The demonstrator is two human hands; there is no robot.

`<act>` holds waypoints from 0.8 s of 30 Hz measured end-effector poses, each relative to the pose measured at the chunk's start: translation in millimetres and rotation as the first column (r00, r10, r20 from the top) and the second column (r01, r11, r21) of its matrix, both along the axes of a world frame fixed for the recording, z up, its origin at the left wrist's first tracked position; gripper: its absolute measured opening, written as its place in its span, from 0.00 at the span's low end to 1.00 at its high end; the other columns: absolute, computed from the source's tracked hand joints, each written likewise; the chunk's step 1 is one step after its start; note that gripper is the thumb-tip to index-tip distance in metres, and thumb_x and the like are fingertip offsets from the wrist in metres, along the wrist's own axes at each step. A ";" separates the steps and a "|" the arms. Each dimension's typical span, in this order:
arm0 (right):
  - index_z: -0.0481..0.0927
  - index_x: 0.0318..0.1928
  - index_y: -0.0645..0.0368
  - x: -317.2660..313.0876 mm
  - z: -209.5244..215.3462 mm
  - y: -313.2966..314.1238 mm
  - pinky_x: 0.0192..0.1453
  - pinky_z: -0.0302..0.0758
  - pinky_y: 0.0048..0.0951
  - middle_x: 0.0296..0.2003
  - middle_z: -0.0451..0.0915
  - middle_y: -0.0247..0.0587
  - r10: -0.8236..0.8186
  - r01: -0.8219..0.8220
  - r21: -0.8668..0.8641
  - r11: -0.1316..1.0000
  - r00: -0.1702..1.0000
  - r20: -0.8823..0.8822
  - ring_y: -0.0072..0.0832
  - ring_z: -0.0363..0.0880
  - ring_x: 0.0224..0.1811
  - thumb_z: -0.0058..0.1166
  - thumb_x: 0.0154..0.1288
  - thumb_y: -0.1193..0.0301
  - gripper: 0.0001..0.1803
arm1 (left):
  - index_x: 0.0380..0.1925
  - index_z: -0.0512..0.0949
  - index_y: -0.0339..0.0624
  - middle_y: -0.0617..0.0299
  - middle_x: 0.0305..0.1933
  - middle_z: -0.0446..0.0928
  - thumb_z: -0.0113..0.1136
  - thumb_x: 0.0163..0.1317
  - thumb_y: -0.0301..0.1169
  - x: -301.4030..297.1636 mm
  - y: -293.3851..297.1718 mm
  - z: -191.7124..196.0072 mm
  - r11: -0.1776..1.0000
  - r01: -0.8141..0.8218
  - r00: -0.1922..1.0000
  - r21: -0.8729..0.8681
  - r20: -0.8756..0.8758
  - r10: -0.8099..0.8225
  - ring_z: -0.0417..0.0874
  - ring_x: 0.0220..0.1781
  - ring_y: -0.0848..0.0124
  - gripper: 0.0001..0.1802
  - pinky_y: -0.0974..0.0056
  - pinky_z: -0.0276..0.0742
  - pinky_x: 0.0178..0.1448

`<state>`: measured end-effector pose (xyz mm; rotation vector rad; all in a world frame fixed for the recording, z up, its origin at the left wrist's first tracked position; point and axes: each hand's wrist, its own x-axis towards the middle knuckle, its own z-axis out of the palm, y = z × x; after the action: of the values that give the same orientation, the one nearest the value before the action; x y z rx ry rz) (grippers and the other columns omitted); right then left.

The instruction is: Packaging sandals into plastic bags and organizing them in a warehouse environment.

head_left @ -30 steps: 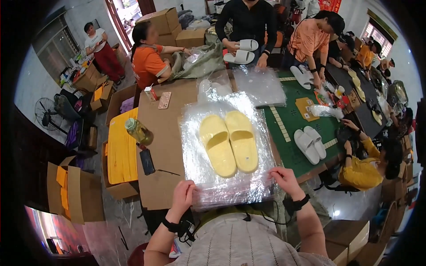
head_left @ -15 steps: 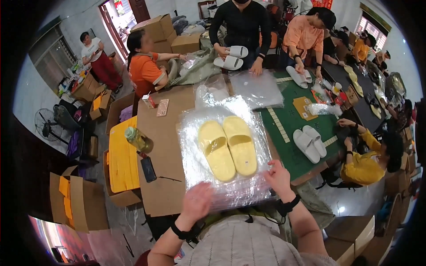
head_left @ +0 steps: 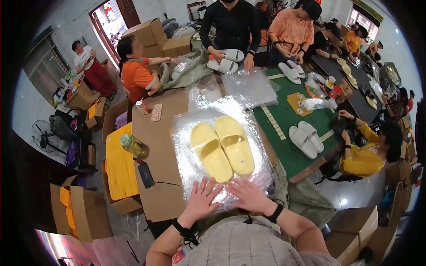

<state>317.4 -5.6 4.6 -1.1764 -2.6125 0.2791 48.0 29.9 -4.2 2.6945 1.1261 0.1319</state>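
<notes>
A pair of yellow slippers (head_left: 235,148) lies side by side, toes pointing away from me, on a shiny stack of clear plastic bags (head_left: 184,142). Film seems to cover the slippers, though I cannot tell for certain that they are inside a bag. My left hand (head_left: 203,200) rests flat on the plastic just below the heel of the left slipper, fingers spread. Close beside it, my right hand (head_left: 249,195) lies flat with its fingers apart, near the right slipper's heel. Neither hand holds anything.
To the left stand a green-capped bottle (head_left: 134,146), a black phone-like device (head_left: 145,175) and a pink phone (head_left: 156,112). White slippers (head_left: 306,139) sit on the green mat (head_left: 284,113) at right. Across the table, a person in black (head_left: 230,26) holds white slippers.
My hands have come inward and down onto the plastic below the slippers' heels; the right one moved left. Across the table, the person in peach has let go of the white slippers.
</notes>
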 end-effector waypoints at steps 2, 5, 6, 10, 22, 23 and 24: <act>0.64 0.73 0.56 20.3 1.7 -2.2 0.80 0.50 0.45 0.74 0.61 0.41 -0.136 0.138 -0.058 0.989 0.990 0.040 0.38 0.56 0.77 0.50 0.70 0.46 0.39 | 0.75 0.60 0.65 0.56 0.82 0.50 0.54 0.66 0.57 -1.9 1.0 -2.6 1.000 0.002 1.000 -0.006 0.019 -0.002 0.45 0.83 0.47 0.39 0.34 0.40 0.79; 0.64 0.73 0.57 39.3 2.2 -11.4 0.80 0.52 0.44 0.74 0.62 0.42 -0.226 0.229 -0.047 0.972 0.973 0.055 0.40 0.57 0.77 0.52 0.68 0.47 0.39 | 0.75 0.61 0.64 0.55 0.82 0.50 0.54 0.66 0.57 -0.9 0.0 -3.0 1.000 0.001 1.000 0.008 0.016 -0.001 0.46 0.82 0.47 0.38 0.34 0.41 0.79; 0.64 0.72 0.57 42.9 2.1 -13.8 0.80 0.52 0.43 0.74 0.62 0.43 -0.286 0.288 -0.042 0.957 0.957 0.041 0.41 0.57 0.77 0.54 0.68 0.48 0.40 | 0.75 0.61 0.64 0.55 0.82 0.50 0.54 0.66 0.57 -0.6 0.1 -3.3 1.000 0.001 1.000 0.008 0.018 -0.001 0.46 0.82 0.47 0.38 0.34 0.41 0.79; 0.63 0.72 0.58 69.8 29.8 -14.6 0.78 0.49 0.58 0.73 0.62 0.48 -0.675 0.695 -0.138 0.706 0.719 0.168 0.51 0.54 0.77 0.53 0.69 0.52 0.38 | 0.75 0.61 0.64 0.54 0.81 0.51 0.54 0.66 0.58 -1.5 -1.8 -0.2 1.000 -0.001 1.000 0.029 0.014 0.001 0.47 0.82 0.47 0.38 0.34 0.41 0.79; 0.71 0.68 0.56 8.2 11.2 -3.3 0.76 0.57 0.50 0.73 0.63 0.45 -0.111 0.098 -0.083 0.992 0.979 -0.170 0.44 0.61 0.74 0.59 0.65 0.57 0.33 | 0.74 0.62 0.66 0.55 0.81 0.52 0.54 0.66 0.58 0.8 -0.3 -4.7 0.999 -0.004 1.000 0.048 0.023 0.003 0.48 0.82 0.47 0.37 0.34 0.42 0.79; 0.71 0.67 0.56 20.5 5.2 0.1 0.76 0.58 0.49 0.73 0.63 0.45 -0.099 0.087 -0.090 0.992 0.985 -0.140 0.44 0.60 0.74 0.59 0.65 0.58 0.32 | 0.74 0.62 0.66 0.55 0.81 0.52 0.54 0.66 0.58 0.5 -1.8 -5.8 0.999 -0.004 0.999 0.041 0.043 0.003 0.49 0.82 0.48 0.37 0.34 0.42 0.79; 0.72 0.66 0.56 34.8 1.5 2.6 0.76 0.59 0.47 0.73 0.63 0.45 -0.087 0.076 -0.097 0.992 0.990 -0.110 0.45 0.60 0.75 0.58 0.66 0.59 0.31 | 0.74 0.62 0.66 0.55 0.81 0.52 0.54 0.66 0.58 -0.7 -0.7 -6.5 0.999 -0.012 0.999 0.041 0.047 0.010 0.49 0.82 0.48 0.37 0.34 0.42 0.79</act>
<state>352.3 -3.0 6.1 -1.2554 -2.4705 0.4421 47.3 29.2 -10.6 2.7067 1.1367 0.2211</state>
